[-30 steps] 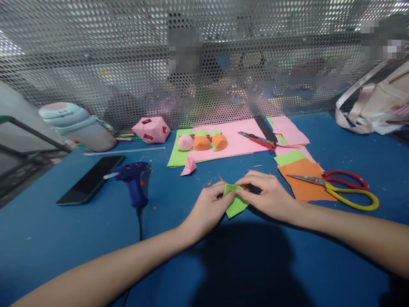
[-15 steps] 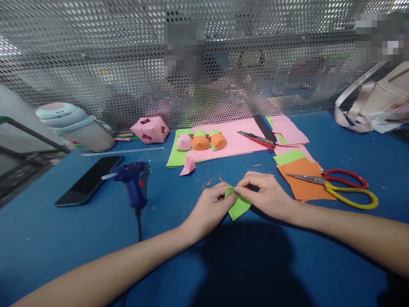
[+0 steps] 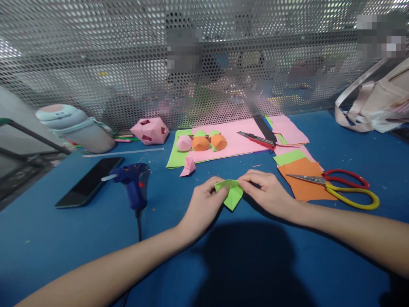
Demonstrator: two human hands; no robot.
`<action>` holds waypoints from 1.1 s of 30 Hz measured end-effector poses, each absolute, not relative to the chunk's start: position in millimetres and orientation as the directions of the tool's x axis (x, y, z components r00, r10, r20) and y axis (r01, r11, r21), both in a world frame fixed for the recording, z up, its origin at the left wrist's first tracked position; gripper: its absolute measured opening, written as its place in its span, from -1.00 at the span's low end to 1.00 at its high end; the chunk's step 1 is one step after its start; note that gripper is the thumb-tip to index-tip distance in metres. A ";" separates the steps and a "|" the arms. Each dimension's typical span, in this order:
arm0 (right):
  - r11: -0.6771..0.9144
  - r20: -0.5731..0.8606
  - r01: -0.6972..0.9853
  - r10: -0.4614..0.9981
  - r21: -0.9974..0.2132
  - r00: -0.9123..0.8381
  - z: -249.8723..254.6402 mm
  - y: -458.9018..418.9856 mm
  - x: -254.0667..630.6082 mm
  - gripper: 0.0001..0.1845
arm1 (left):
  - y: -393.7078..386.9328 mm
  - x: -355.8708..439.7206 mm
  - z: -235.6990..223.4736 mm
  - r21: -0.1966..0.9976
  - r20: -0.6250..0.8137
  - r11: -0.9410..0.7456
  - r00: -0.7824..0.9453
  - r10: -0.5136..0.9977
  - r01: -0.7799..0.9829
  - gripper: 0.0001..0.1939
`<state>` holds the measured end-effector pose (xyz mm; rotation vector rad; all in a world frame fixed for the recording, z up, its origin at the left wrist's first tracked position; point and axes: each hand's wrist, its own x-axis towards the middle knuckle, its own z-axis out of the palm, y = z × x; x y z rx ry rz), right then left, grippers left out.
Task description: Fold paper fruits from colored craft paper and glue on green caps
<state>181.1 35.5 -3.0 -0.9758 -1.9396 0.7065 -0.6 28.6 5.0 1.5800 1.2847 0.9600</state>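
A small piece of folded green paper (image 3: 234,197) is between my hands, creased and pointing down toward me. My left hand (image 3: 204,204) pinches its left side, thumb on top and fingers behind. At the paper's upper right corner, the thumb and fingertips of my right hand (image 3: 268,192) are closed on the edge. Beyond my hands lies a small folded pink paper piece (image 3: 188,166). Behind it, pink and orange rounded paper shapes with green parts, among them an orange one (image 3: 200,143), rest on sheets of pink paper (image 3: 236,147).
A blue glue gun (image 3: 132,181) stands left of my hands, beside a black phone (image 3: 91,181). Scissors (image 3: 343,187) lie on orange paper (image 3: 306,179) at right. A utility knife (image 3: 257,140), pink paper polyhedron (image 3: 150,131) and bottle (image 3: 76,128) are near the perforated metal panel (image 3: 128,64).
The green paper has moved slightly up and left and is spread wider, showing its creases. My right fingers have shifted from its middle to its right corner.
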 end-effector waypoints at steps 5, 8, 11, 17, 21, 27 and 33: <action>0.615 0.500 0.365 0.785 -0.699 -0.365 -8.6 36.4 181.2 -0.80 | 27.6 2.1 5.6 0.947 0.005 -0.075 0.220 0.975 0.311 -0.86; 0.627 0.502 0.375 0.776 -0.683 -0.382 -7.5 34.4 181.2 -0.81 | 27.2 1.7 5.4 0.951 0.014 -0.084 0.231 0.973 0.298 -0.81; 0.525 0.417 0.397 0.847 -0.753 -0.330 -4.6 31.7 180.2 -0.74 | 27.5 -0.1 3.8 0.967 0.008 -0.057 0.191 0.982 0.250 -0.77; 0.466 0.360 0.405 0.879 -0.786 -0.312 -2.6 31.6 178.3 -0.88 | 27.7 -0.4 1.9 0.968 -0.006 -0.035 0.165 0.986 0.247 -0.76; 0.493 0.395 0.407 0.867 -0.769 -0.305 -3.0 32.5 178.6 -0.88 | 26.7 0.1 4.0 0.959 0.034 -0.094 0.219 0.975 0.267 -0.73; 0.496 0.406 0.413 0.867 -0.764 -0.289 -4.7 31.6 179.3 -0.87 | 25.6 0.9 8.8 0.922 0.086 -0.175 0.257 0.963 0.346 -0.69; 0.493 0.407 0.427 0.869 -0.758 -0.281 -3.5 32.1 179.2 -0.87 | 25.5 0.8 9.9 0.902 0.107 -0.209 0.273 0.956 0.378 -0.70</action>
